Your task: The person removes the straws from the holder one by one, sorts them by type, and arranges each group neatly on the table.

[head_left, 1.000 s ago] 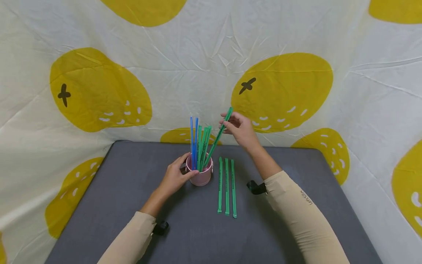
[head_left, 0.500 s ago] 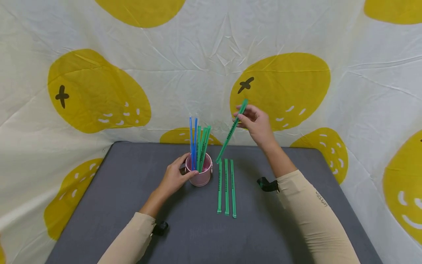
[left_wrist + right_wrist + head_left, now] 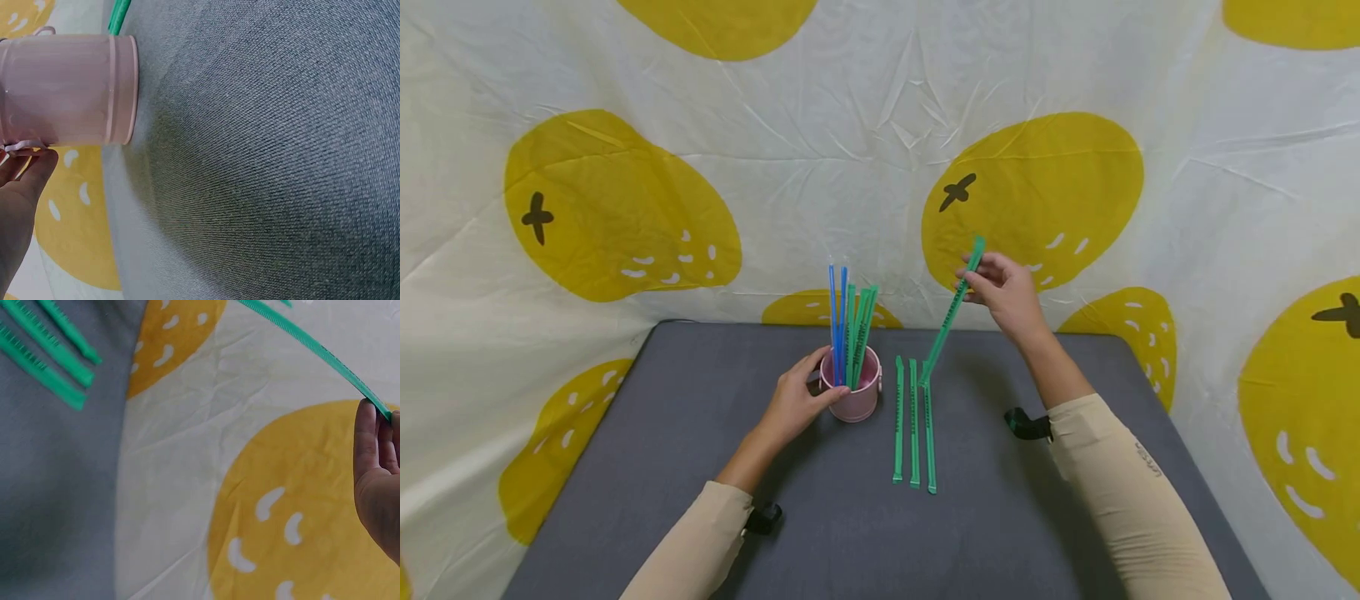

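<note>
In the head view my left hand (image 3: 796,393) holds a small pink bucket (image 3: 854,407) at its rim, thumb in front and fingers at the left side. Two blue straws (image 3: 833,312) in clear wrappers and several green wrapped straws (image 3: 865,325) stand in the bucket. To the right, my right hand (image 3: 1011,296) pinches another green wrapped straw (image 3: 952,315) near its upper end. This straw slants down to the left, its lower tip overlapping the far end of the rightmost of three green straws (image 3: 913,429) lying side by side on the table.
The dark grey table (image 3: 700,417) carries the bucket and the row of straws. Behind it hangs a white cloth (image 3: 820,183) with large yellow fruit prints. Dark wrist cameras (image 3: 1028,423) sit at both sleeve cuffs.
My right hand has drawn the green straw up out of the bucket and carried it right, then slightly down, over the row of straws. The left hand stays on the bucket.
</note>
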Available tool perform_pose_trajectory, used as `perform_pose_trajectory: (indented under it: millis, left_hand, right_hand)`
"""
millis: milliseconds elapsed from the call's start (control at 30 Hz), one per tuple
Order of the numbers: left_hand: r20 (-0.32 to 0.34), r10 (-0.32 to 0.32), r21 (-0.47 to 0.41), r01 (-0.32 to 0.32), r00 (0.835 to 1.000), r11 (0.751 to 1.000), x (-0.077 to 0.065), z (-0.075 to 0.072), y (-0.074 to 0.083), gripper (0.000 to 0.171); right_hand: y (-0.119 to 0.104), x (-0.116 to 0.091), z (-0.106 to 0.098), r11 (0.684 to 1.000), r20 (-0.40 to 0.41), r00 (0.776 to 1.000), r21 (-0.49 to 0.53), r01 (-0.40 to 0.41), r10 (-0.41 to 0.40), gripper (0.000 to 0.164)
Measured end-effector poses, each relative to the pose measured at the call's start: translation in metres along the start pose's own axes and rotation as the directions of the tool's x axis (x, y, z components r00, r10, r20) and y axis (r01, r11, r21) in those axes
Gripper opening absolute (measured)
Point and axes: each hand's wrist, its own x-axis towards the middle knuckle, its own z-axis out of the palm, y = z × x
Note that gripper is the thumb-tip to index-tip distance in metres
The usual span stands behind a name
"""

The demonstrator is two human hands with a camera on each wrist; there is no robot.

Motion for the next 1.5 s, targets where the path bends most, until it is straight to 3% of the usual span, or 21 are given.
perform_pose_trajectory:
  millis: [300, 533, 767, 1100, 1500]
  left_hand:
    - [0.003, -0.014, 0.009, 0.014, 1.000, 1.000, -0.001, -0.001, -0.001, 0.081]
    - [-0.002, 0.002, 0.015, -0.002, 1.000, 1.000, 0.001, 0.000, 0.000, 0.081]
    - [0.002, -0.006, 0.006, 0.006, 1.000, 1.000, 0.001, -0.001, 0.000, 0.081]
    - [-0.004, 0.004, -0.001, -0.004, 1.000, 1.000, 0.000, 0.001, -0.002, 0.080]
    - [0.002, -0.008, 0.013, 0.008, 1.000, 1.000, 0.000, 0.001, -0.001, 0.079]
  right_hand:
    - [0.031, -0.010, -0.013, 0.987, 0.011, 0.993, -0.108, -0.118, 0.120, 0.042]
    - [0.055, -0.017, -0.015, 0.961, 0.076, 0.971, -0.180, -0.211, 0.228, 0.040]
    - [0.075, -0.025, -0.008, 0.938, 0.136, 0.949, -0.244, -0.246, 0.284, 0.035]
    - [0.111, -0.042, 0.002, 0.894, 0.165, 0.897, -0.265, -0.361, 0.411, 0.040]
    - [0.139, -0.056, 0.016, 0.868, 0.163, 0.862, -0.226, -0.441, 0.481, 0.034]
